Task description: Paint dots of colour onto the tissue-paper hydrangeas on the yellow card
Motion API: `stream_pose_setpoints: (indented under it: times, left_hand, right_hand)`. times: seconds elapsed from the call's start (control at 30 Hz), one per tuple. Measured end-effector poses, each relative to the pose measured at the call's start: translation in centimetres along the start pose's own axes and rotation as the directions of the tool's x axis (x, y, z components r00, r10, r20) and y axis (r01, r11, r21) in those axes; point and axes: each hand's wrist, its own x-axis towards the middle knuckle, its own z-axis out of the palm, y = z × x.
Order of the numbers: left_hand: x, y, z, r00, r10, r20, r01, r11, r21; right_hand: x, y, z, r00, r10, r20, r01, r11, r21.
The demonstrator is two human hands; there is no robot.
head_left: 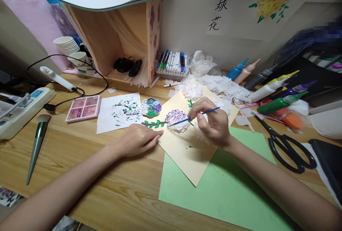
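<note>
My right hand (212, 122) pinches a thin blue paintbrush (204, 112), its tip down at the lower left edge of a crumpled-tissue flower (176, 119) whose upper part is coloured purple. The flower sits on a cream sheet of paper (193, 168) with painted green leaves (156, 123) and other white tissue flowers (192, 89), some partly hidden behind my right hand. Flat on the desk and the sheet's left edge lies my left hand (139, 139), fingers stretched out and holding nothing. Just above it stands a flower-shaped paint palette (151, 107) with green, purple and white paint.
Green paper (187, 199) lies under the cream sheet. Black-handled scissors (290, 149) and several paint bottles (283, 102) are at the right. Leftward are a paint-smeared paper (120, 113), a pink case (83, 108), a makeup brush (39, 145) and a power strip (29, 111). Markers (173, 63) stand behind.
</note>
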Motion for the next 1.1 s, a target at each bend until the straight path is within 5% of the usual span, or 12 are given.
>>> stream_pose_setpoints:
  times: [0.43,1.1]
  left_hand:
    - [0.06,0.10,-0.02,1.000,-0.010,-0.004,0.010,1.000,-0.017]
    - [0.14,0.13,-0.14,1.000,-0.006,-0.021,0.005,0.999,-0.035]
  right_hand:
    - [0.02,0.36,-0.15,0.997,0.078,-0.020,-0.077,0.995,0.062]
    - [0.27,-0.15,-0.26,1.000,-0.018,0.018,0.018,1.000,-0.004]
